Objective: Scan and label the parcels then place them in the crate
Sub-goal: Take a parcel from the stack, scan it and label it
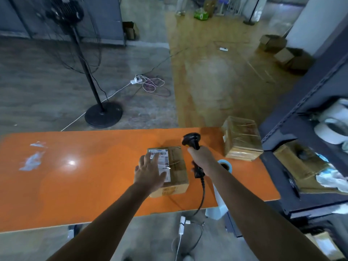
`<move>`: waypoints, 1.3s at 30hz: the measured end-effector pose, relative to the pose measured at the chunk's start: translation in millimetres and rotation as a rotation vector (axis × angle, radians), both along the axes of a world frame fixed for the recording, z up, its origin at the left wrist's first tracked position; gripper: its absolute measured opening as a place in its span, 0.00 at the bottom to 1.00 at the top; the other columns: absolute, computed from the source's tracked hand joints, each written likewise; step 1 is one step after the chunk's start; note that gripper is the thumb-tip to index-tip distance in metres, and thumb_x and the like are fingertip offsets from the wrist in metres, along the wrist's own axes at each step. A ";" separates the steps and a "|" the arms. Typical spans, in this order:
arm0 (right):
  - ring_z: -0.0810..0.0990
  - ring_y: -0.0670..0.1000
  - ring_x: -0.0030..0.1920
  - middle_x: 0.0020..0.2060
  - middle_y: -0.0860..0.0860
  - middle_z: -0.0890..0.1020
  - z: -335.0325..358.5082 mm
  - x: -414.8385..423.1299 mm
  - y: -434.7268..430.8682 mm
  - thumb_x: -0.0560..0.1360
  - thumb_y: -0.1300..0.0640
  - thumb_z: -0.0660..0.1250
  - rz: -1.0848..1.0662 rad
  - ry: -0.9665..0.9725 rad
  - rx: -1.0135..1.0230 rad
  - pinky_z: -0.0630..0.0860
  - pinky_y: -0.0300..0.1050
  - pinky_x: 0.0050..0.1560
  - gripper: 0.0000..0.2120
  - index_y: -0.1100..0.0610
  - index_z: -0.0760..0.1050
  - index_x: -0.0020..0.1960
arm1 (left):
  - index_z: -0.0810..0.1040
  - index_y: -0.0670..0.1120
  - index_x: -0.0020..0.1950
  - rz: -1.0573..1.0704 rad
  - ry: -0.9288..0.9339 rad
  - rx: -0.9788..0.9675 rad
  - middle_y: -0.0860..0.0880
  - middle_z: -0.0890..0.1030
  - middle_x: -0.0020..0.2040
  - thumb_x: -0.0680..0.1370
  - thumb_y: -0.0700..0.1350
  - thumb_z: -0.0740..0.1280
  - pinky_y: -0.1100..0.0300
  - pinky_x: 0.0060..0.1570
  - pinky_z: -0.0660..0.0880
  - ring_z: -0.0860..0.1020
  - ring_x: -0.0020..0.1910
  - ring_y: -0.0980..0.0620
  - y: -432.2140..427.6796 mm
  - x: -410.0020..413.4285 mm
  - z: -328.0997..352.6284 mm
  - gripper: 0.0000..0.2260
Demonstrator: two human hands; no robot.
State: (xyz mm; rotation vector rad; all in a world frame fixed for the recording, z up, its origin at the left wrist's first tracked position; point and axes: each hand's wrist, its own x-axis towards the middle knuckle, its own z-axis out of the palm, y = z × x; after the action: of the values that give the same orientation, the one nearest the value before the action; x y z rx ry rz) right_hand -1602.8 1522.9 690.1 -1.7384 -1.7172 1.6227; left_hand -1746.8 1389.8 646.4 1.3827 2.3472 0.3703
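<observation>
- Left fingers [146, 159] were straight and spread, gripping nothing, pressed flat on the white label [164, 162]. The left hand [150, 172] covered the label's near-left part.
- Right hand [202, 159] was clenched round the handle of the black scanner [191, 141], just right of the parcel. The scanner head sat over the parcel's far right corner.
- Parcel [178, 166]: small brown taped carton, label up, flat on the orange counter [75, 176].
- Handling, judged: light, stiff-walled, tape seams possibly slick. Best gripped across the two long sides, keeping the label on top.
- A blue-rimmed roll [225, 164] stood just right of the parcel, partly behind the right wrist.
- A second parcel [241, 140], wrapped in clear tape, lay right of the parcel and farther back.
- No crate was in view.
- The shelf unit [301, 113], well right of the parcel, held an open carton [293, 162] with crumpled white material. Its other contents could not be told.
</observation>
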 end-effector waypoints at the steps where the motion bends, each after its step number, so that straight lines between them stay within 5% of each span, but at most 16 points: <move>1: 0.71 0.56 0.32 0.30 0.54 0.68 3.6 -6.4 -7.0 0.76 0.56 0.63 0.005 0.000 -0.009 0.74 0.48 0.35 0.12 0.58 0.67 0.37 | 0.53 0.51 0.77 -0.007 -0.004 0.005 0.47 0.53 0.78 0.77 0.56 0.64 0.44 0.69 0.62 0.52 0.76 0.44 -3.5 -2.3 1.4 0.33; 6: 0.72 0.54 0.30 0.30 0.53 0.70 16.3 -35.5 -37.0 0.77 0.52 0.64 -0.015 0.016 -0.071 0.78 0.46 0.33 0.12 0.59 0.70 0.40 | 0.49 0.51 0.79 -0.022 -0.032 0.000 0.46 0.51 0.78 0.78 0.56 0.63 0.43 0.71 0.60 0.50 0.77 0.43 -21.9 -15.4 4.0 0.34; 9: 0.73 0.51 0.24 0.29 0.52 0.70 22.3 -47.3 -49.9 0.77 0.52 0.64 0.002 0.013 -0.060 0.73 0.39 0.24 0.12 0.58 0.69 0.39 | 0.48 0.51 0.79 -0.034 -0.045 -0.008 0.46 0.51 0.79 0.78 0.56 0.62 0.43 0.72 0.59 0.48 0.77 0.43 -31.0 -23.6 4.8 0.34; 17: 0.71 0.46 0.17 0.28 0.52 0.71 30.8 -57.2 -73.6 0.77 0.52 0.62 0.009 -0.056 -0.027 0.68 0.35 0.19 0.11 0.58 0.69 0.41 | 0.49 0.50 0.79 -0.075 -0.043 -0.008 0.45 0.50 0.79 0.79 0.56 0.61 0.42 0.72 0.59 0.49 0.77 0.42 -42.6 -32.3 4.2 0.33; 26: 0.73 0.50 0.22 0.28 0.53 0.73 36.3 -53.3 -79.8 0.77 0.54 0.61 0.036 -0.034 -0.020 0.70 0.37 0.23 0.10 0.60 0.70 0.42 | 0.49 0.50 0.78 -0.082 -0.055 -0.008 0.45 0.50 0.79 0.79 0.55 0.61 0.43 0.71 0.59 0.49 0.77 0.42 -44.9 -30.3 1.7 0.33; 32: 0.70 0.55 0.37 0.36 0.57 0.71 28.1 -45.1 -73.2 0.76 0.53 0.61 0.066 -0.036 -0.010 0.68 0.50 0.41 0.09 0.59 0.68 0.42 | 0.50 0.50 0.78 -0.086 -0.056 -0.010 0.46 0.51 0.78 0.79 0.54 0.60 0.44 0.71 0.60 0.50 0.77 0.43 -40.9 -22.6 2.2 0.31; 36: 0.71 0.53 0.30 0.28 0.51 0.70 21.8 -36.8 -65.9 0.76 0.53 0.61 0.027 -0.027 -0.012 0.70 0.44 0.34 0.11 0.57 0.66 0.38 | 0.50 0.51 0.78 -0.096 -0.052 -0.003 0.46 0.52 0.78 0.79 0.54 0.61 0.45 0.71 0.61 0.52 0.76 0.43 -34.9 -16.1 3.6 0.32; 39: 0.69 0.55 0.34 0.29 0.51 0.68 13.8 -28.7 -56.0 0.75 0.54 0.61 0.017 -0.002 0.008 0.69 0.49 0.39 0.10 0.56 0.65 0.37 | 0.50 0.51 0.78 -0.089 -0.041 -0.002 0.47 0.53 0.77 0.79 0.54 0.61 0.45 0.71 0.62 0.52 0.76 0.44 -28.1 -9.6 3.9 0.31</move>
State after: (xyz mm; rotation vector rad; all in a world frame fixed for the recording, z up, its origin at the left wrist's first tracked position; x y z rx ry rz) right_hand -1631.5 1467.0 703.9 -1.7271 -1.7415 1.6194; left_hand -1756.4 1361.7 650.3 1.4588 2.2445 0.3670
